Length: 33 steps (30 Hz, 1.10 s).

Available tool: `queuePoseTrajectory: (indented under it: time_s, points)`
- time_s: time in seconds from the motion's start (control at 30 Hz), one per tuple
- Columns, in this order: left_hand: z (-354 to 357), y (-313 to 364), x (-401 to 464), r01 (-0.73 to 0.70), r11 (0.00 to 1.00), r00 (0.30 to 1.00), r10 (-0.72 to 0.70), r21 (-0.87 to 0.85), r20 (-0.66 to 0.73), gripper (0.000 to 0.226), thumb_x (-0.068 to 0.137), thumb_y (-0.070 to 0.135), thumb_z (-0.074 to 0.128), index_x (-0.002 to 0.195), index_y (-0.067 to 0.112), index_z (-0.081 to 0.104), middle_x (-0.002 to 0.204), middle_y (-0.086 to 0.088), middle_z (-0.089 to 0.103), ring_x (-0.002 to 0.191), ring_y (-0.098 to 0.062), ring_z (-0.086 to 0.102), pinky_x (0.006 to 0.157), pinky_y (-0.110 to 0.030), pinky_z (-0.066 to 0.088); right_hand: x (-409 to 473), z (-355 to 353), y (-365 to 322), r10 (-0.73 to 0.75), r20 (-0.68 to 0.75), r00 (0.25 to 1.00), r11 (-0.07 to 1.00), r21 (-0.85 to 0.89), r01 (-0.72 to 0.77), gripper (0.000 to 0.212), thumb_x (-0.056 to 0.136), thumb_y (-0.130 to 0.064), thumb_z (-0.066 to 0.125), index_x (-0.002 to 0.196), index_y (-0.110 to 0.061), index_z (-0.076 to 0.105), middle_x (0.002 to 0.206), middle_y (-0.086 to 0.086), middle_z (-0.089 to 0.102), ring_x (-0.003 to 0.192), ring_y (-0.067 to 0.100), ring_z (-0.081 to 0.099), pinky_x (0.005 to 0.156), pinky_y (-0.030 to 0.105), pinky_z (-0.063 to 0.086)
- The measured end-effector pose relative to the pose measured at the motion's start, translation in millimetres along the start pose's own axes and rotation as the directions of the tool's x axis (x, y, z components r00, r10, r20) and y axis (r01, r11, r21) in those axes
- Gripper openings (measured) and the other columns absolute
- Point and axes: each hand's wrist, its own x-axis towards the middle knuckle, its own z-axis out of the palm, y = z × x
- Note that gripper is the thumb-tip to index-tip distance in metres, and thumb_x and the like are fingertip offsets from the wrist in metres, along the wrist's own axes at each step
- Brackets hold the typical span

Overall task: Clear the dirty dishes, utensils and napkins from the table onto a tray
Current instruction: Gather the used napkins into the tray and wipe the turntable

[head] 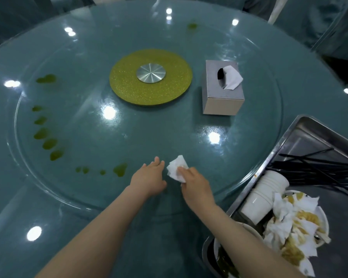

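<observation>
My right hand (195,182) grips a crumpled white napkin (176,166) against the glass turntable (129,129) near its front edge. Just left of the napkin, my left hand (150,177) rests flat on the glass with its fingers stretched out and holds nothing. A steel tray (301,137) sits at the right edge of the table. It carries stacked white cups (263,195), black chopsticks (317,167) and a plate heaped with stained napkins (295,223).
A grey tissue box (221,97) stands right of the yellow centre disc (151,77). Green sauce smears (46,135) dot the left and front of the turntable. Chairs ring the far side of the table.
</observation>
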Motion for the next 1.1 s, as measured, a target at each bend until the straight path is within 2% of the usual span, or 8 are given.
queuePoseTrajectory:
  time_s: [0.1, 0.23, 0.4, 0.6, 0.7, 0.8, 0.97, 1.1]
  points:
    - [-1, 0, 1, 0.01, 1.0, 1.0, -0.009, -0.021, 0.01, 0.068, 0.091, 0.03, 0.045, 0.151, 0.02, 0.015, 0.161, 0.0, 0.002, 0.143, -0.037, 0.018, 0.114, -0.038, 0.02, -5, -1, 0, -0.026, 0.02, 0.999, 1.0, 0.017, 0.026, 0.045, 0.087, -0.001, 0.049, 0.13, -0.016, 0.056, 0.115, 0.006, 0.055, 0.096, 0.028, 0.055, 0.078, 0.033, 0.043]
    - [-7, -2, 2, 0.013, 0.995, 1.0, -0.012, -0.096, 0.015, 0.055, 0.092, 0.032, 0.044, 0.144, 0.016, 0.035, 0.16, 0.0, 0.01, 0.142, -0.033, 0.026, 0.111, -0.036, 0.026, -5, -6, 3, 0.007, 0.061, 0.998, 1.0, 0.004, -0.007, 0.046, 0.09, -0.004, 0.046, 0.131, -0.023, 0.054, 0.117, 0.0, 0.054, 0.1, 0.024, 0.053, 0.075, 0.032, 0.047]
    - [-14, -16, -1, -0.006, 0.971, 0.987, -0.032, -0.238, -0.156, 0.048, 0.094, 0.028, 0.047, 0.14, 0.016, 0.045, 0.153, 0.002, 0.034, 0.136, -0.02, 0.038, 0.106, -0.027, 0.031, 0, -13, 7, 0.087, 0.05, 0.995, 0.995, 0.033, -0.089, 0.046, 0.089, -0.006, 0.045, 0.126, -0.028, 0.059, 0.118, -0.002, 0.056, 0.101, 0.022, 0.055, 0.076, 0.032, 0.047]
    - [-15, -51, -8, 0.037, 0.942, 0.95, -0.137, -0.333, -0.281, 0.051, 0.094, 0.024, 0.049, 0.144, 0.018, 0.041, 0.153, 0.005, 0.034, 0.138, -0.015, 0.035, 0.108, -0.026, 0.027, 6, -21, 21, 0.168, -0.035, 0.985, 0.985, 0.039, -0.167, 0.038, 0.09, -0.008, 0.05, 0.123, -0.023, 0.064, 0.116, 0.0, 0.059, 0.097, 0.023, 0.059, 0.076, 0.027, 0.043]
    - [-19, -72, -10, 0.073, 0.927, 0.938, -0.19, -0.369, -0.291, 0.052, 0.094, 0.019, 0.048, 0.145, 0.018, 0.039, 0.154, 0.005, 0.031, 0.14, -0.016, 0.032, 0.112, -0.029, 0.024, 9, -27, 28, 0.209, -0.089, 0.974, 0.978, 0.035, -0.207, 0.038, 0.091, -0.006, 0.05, 0.123, -0.019, 0.064, 0.116, 0.003, 0.059, 0.099, 0.026, 0.059, 0.079, 0.029, 0.044]
    - [-24, -92, -9, 0.109, 0.922, 0.934, -0.223, -0.373, -0.278, 0.054, 0.093, 0.01, 0.042, 0.146, 0.019, 0.037, 0.155, 0.005, 0.028, 0.142, -0.019, 0.028, 0.115, -0.034, 0.024, 16, -35, 38, 0.282, -0.137, 0.949, 0.959, 0.022, -0.282, 0.038, 0.092, -0.006, 0.048, 0.125, -0.018, 0.062, 0.119, 0.004, 0.058, 0.102, 0.026, 0.057, 0.075, 0.025, 0.037]
    - [-32, -112, 0, 0.132, 0.936, 0.932, -0.229, -0.327, -0.28, 0.06, 0.089, 0.003, 0.038, 0.147, 0.017, 0.034, 0.156, 0.002, 0.025, 0.142, -0.018, 0.027, 0.117, -0.035, 0.018, 30, -51, 51, 0.398, -0.219, 0.891, 0.917, 0.053, -0.396, 0.04, 0.091, -0.003, 0.044, 0.125, -0.014, 0.062, 0.121, 0.011, 0.057, 0.104, 0.033, 0.057, 0.085, 0.034, 0.043]
    - [-37, -123, 13, 0.148, 0.968, 0.955, -0.193, -0.203, -0.225, 0.06, 0.093, 0.011, 0.04, 0.15, 0.018, 0.024, 0.159, -0.002, 0.016, 0.145, -0.023, 0.016, 0.117, -0.046, 0.013, 40, -62, 61, 0.434, -0.277, 0.857, 0.899, 0.065, -0.434, 0.04, 0.091, -0.002, 0.044, 0.126, -0.012, 0.062, 0.121, 0.014, 0.055, 0.102, 0.034, 0.057, 0.083, 0.036, 0.043]
